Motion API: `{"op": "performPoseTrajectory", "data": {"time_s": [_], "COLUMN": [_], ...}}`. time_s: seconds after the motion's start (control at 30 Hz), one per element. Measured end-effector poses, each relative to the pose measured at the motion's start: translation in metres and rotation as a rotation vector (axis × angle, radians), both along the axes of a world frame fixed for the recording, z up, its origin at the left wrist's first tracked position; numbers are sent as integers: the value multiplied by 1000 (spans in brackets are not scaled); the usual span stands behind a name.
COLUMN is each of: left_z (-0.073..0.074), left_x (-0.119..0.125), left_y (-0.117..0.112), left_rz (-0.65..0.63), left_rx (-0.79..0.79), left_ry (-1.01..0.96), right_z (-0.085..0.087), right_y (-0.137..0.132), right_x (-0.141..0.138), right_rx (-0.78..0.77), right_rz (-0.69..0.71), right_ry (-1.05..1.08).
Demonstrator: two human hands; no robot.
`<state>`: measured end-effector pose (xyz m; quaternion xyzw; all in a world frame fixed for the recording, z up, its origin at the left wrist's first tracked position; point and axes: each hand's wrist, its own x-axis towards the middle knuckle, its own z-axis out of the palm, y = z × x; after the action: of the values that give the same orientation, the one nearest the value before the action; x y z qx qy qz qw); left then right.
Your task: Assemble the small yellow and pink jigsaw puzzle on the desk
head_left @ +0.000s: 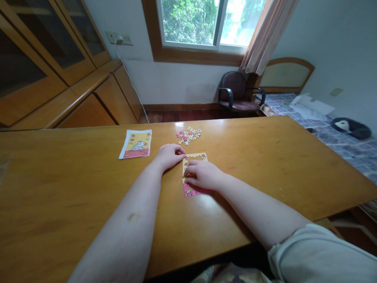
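A partly assembled jigsaw puzzle (194,192) lies flat on the table, its top yellow and its bottom pink. Its frame of joined pieces surrounds a gap near the top, where the table shows through. At the upper left corner, my left hand (170,156) grips the puzzle's edge with curled fingers. My right hand (203,175) covers the middle and right of the puzzle, fingers bent down onto its left side; any loose piece under them is hidden. Just beyond the puzzle is a pile of loose puzzle pieces (189,135) in yellow, pink and white.
A picture sheet (137,144) with a white duck-like figure lies left of my left hand on the wooden table (88,188). Past the table's far edge stand a chair (235,92) and a wooden cabinet (88,94). A bed (309,118) is at the right.
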<state>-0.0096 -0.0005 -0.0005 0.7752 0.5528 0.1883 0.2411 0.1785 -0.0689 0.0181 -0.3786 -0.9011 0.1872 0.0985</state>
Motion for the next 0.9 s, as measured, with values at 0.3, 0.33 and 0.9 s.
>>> {"op": "performPoseTrajectory", "data": {"time_s": [0.3,0.33,0.9], "left_z": [0,0,-2], "left_x": [0,0,-1], "left_y": [0,0,0], "left_rz": [-2,-3,-11], "left_rx": [-1,0,-2], "left_ry": [-17,-17,-9], "right_z": [3,4,1], "right_y": [-3,-3,-2], "right_x": [-1,-1,0], "right_rx": [-13,-18,67], "right_rz": [2,0,-11], "right_ry": [17,13,-29]}}
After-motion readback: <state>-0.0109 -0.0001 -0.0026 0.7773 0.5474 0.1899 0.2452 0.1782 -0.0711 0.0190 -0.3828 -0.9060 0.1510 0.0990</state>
